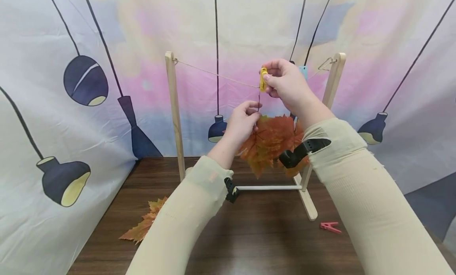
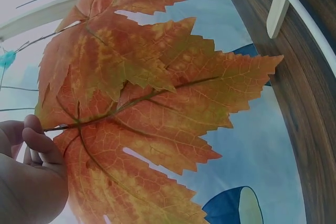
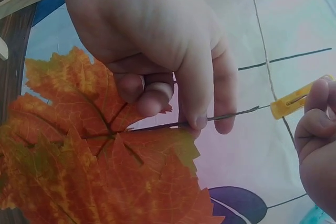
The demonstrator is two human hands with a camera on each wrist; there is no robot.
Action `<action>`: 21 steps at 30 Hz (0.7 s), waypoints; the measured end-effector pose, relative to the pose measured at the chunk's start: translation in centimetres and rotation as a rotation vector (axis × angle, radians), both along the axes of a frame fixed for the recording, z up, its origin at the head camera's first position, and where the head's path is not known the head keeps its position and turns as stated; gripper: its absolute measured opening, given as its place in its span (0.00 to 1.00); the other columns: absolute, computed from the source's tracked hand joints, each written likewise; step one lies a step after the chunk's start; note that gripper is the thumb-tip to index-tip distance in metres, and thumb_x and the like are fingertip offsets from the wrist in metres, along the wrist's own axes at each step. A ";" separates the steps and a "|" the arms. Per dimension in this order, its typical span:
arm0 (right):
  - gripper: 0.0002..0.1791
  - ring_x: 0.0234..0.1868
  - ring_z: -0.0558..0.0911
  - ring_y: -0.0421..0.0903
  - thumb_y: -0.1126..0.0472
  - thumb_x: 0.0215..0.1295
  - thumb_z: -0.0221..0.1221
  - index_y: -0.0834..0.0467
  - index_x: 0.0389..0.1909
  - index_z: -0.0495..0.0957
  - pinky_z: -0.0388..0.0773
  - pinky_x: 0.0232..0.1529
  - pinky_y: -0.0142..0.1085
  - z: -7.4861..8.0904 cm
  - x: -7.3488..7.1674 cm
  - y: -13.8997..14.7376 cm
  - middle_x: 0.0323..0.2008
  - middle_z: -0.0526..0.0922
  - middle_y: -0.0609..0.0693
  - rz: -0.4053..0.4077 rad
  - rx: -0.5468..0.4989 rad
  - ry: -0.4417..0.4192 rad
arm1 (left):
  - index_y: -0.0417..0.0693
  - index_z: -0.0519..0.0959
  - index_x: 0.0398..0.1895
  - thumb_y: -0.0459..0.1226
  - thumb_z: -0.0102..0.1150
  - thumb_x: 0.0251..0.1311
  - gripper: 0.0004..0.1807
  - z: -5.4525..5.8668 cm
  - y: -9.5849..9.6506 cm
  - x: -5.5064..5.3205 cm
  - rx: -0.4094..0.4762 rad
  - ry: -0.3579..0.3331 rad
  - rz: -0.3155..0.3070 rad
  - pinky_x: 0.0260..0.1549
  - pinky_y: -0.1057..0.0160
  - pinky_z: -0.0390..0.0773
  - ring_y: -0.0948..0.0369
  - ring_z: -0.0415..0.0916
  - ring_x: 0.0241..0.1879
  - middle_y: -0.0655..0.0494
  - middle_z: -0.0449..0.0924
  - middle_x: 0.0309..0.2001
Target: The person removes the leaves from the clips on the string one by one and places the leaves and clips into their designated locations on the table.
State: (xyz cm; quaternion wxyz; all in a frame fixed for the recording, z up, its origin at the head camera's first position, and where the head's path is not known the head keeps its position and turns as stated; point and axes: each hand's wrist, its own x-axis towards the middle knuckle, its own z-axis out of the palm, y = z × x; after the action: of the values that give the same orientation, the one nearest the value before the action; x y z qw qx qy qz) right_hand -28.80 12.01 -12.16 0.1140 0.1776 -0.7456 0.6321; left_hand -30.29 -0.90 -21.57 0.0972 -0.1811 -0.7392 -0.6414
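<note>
My left hand (image 1: 243, 122) pinches the thin dark stem (image 3: 226, 116) of an orange artificial maple leaf (image 2: 142, 114), which hangs below the fingers. Up on the sagging twine (image 1: 217, 75), my right hand (image 1: 286, 83) pinches a yellow clothespin (image 1: 263, 79) between thumb and fingers. The clothespin's tip lies at the twine, and the stem's upper end points right at it in the right wrist view. A second orange leaf (image 2: 105, 40) overlaps the held one, its stem leading to a light blue clothespin (image 1: 303, 72), partly hidden behind my right hand.
A wooden frame with two posts (image 1: 174, 112) carries the twine, and a white bar (image 1: 268, 187) joins its feet. On the brown table (image 1: 270, 235) lie a pink clothespin (image 1: 330, 227) at right and another leaf (image 1: 144, 223) at left, partly behind my left sleeve. A printed curtain hangs behind.
</note>
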 end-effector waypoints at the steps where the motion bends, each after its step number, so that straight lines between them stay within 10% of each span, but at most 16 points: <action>1: 0.12 0.25 0.71 0.41 0.68 0.69 0.50 0.62 0.52 0.68 0.72 0.29 0.28 0.0 0.0 0.0 0.45 0.71 0.53 0.001 -0.005 0.006 | 0.47 0.77 0.50 0.31 0.53 0.64 0.13 0.0 -0.1 0.0 0.000 0.000 0.000 0.22 0.66 0.73 0.60 0.69 0.19 0.52 0.77 0.39; 21: 0.07 0.23 0.71 0.44 0.72 0.67 0.49 0.60 0.43 0.70 0.68 0.20 0.27 0.4 0.5 0.2 0.46 0.73 0.55 0.034 -0.291 0.096 | 0.48 0.77 0.50 0.32 0.51 0.65 0.12 0.2 -0.7 -0.2 -0.046 0.034 0.025 0.26 0.63 0.76 0.59 0.70 0.20 0.50 0.76 0.42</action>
State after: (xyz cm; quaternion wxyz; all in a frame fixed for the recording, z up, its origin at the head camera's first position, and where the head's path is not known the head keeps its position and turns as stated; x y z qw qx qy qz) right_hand -28.34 12.16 -11.74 0.1634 0.2020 -0.6367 0.7260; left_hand -30.44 -1.63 -21.39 0.1136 -0.1848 -0.7542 -0.6198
